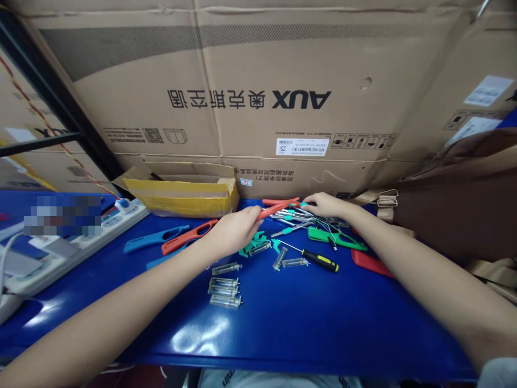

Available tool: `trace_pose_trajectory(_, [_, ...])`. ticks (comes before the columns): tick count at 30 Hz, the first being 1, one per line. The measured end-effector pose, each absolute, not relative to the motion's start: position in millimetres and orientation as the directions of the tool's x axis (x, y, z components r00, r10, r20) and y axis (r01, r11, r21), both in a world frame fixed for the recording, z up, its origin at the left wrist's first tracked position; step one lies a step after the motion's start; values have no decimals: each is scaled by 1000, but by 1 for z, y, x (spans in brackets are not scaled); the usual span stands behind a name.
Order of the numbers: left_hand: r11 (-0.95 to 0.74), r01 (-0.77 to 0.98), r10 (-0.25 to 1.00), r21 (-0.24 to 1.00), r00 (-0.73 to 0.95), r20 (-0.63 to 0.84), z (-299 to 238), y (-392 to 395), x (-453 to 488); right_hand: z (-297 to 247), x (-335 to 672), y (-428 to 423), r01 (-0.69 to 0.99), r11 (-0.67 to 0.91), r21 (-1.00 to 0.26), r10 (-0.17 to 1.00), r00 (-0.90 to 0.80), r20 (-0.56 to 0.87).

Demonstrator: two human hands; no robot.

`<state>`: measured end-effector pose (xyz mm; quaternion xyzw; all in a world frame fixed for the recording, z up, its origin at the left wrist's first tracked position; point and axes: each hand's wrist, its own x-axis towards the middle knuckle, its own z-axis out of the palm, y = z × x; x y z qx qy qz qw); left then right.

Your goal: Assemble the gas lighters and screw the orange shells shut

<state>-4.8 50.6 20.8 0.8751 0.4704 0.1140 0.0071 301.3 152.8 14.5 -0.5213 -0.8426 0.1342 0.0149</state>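
My left hand (236, 230) is closed on an orange-red plastic lighter casing (278, 208) that points to the right. My right hand (325, 205) reaches over a pile of metal lighter tubes (293, 216) with green parts. Its fingers are bent at the pile's edge, and what they pinch is too small to make out. Just below my left hand lie small green plastic pieces (252, 245). Several clear fuel tanks (223, 303) rest on the blue table, some near a yellow-and-black screwdriver (321, 261). A green casing (343, 238) is below my right hand.
Blue casing (155, 238) and orange casing (186, 237) lie left of my left hand. Behind them stands an open yellow-taped carton (186, 198). A white power strip (92, 237) runs along the left. A red casing (371, 263) lies under my right forearm. Large cardboard (242, 64) walls the back.
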Motion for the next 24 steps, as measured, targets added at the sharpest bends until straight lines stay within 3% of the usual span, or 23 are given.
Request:
trace_pose_trajectory(8, [-589, 755, 808, 287, 550, 211, 18, 4, -18, 15, 275, 166, 774, 539, -333, 801, -593, -82])
trace_pose_trajectory(14, [-568, 740, 822, 361, 527, 214, 10, 5, -23, 16, 269, 175, 741, 541, -398, 745, -642, -182])
trace_pose_trajectory(24, [-546, 723, 833, 423, 522, 183, 13, 3, -28, 3, 263, 181, 837, 471, -279, 858, -508, -76])
